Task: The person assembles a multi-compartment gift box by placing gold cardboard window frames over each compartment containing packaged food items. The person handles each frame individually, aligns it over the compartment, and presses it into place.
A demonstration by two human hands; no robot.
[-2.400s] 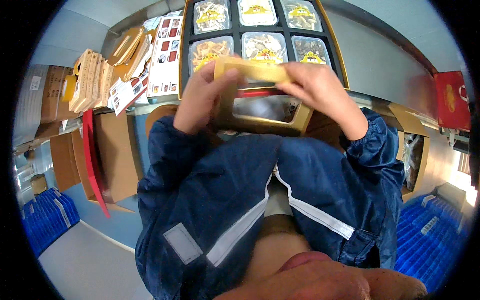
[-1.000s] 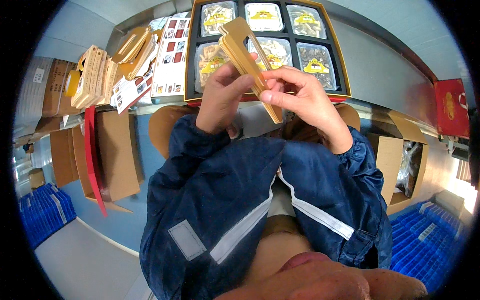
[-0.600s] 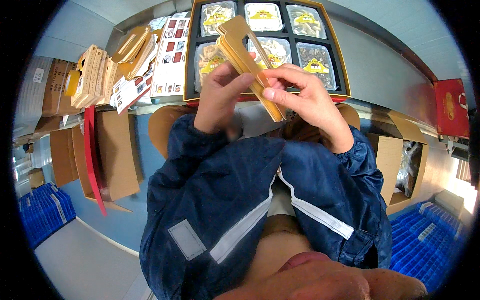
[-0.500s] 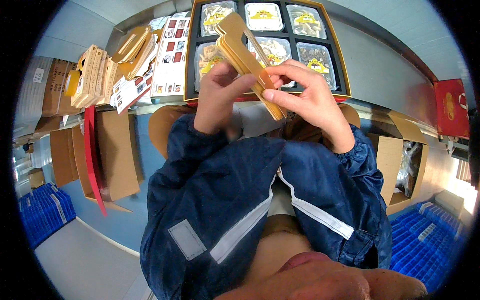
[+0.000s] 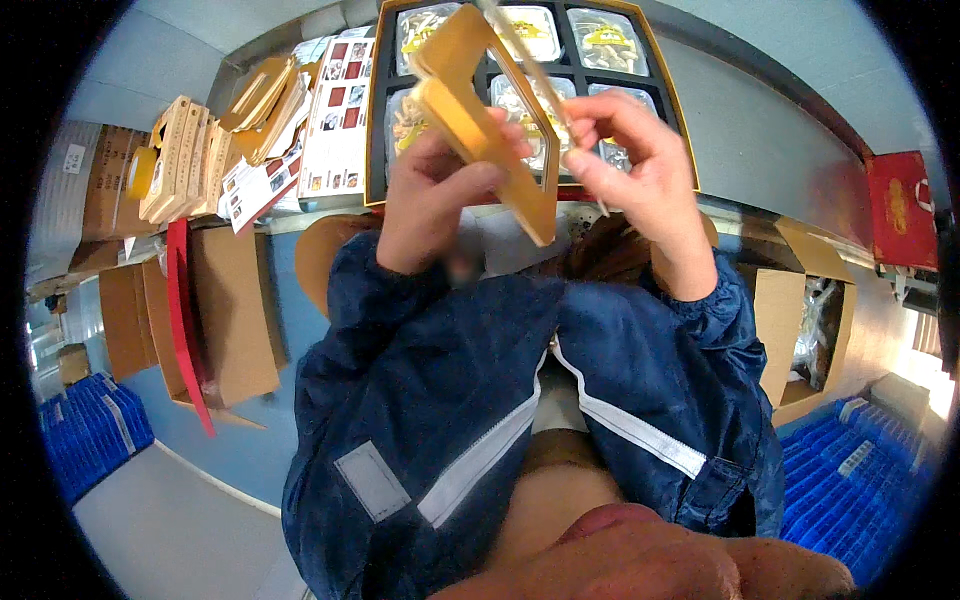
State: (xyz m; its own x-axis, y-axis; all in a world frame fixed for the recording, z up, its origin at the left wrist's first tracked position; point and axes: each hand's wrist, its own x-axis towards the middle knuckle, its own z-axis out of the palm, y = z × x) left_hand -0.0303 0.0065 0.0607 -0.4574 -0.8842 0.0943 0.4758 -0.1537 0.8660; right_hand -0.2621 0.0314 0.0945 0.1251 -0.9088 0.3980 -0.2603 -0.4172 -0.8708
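My left hand [image 5: 420, 205] is closed around a small stack of gold cardboard frames [image 5: 450, 55], each with a cut-out middle, tilted above the box. Between the thumb and fingers of my right hand [image 5: 645, 165] is a single thin frame [image 5: 530, 62], seen almost edge-on and apart from the stack. Under both hands lies an open gift box [image 5: 686, 130] with a gold rim and black compartments. Clear packs of dried food [image 5: 608, 45] with yellow labels fill its compartments; the hands and frames partly hide the near row.
Left of the box are printed sheets [image 5: 322, 120], a pile of gold frames [image 5: 265, 95], pale stacked boxes [image 5: 180, 160] and yellow tape [image 5: 143, 172]. Open cartons [image 5: 232, 300] stand low at left and right. A red box [image 5: 900, 210] sits far right.
My right hand has moved right and drawn one frame off the stack. The stack in my left hand has tipped and shows its cut-out more widely.
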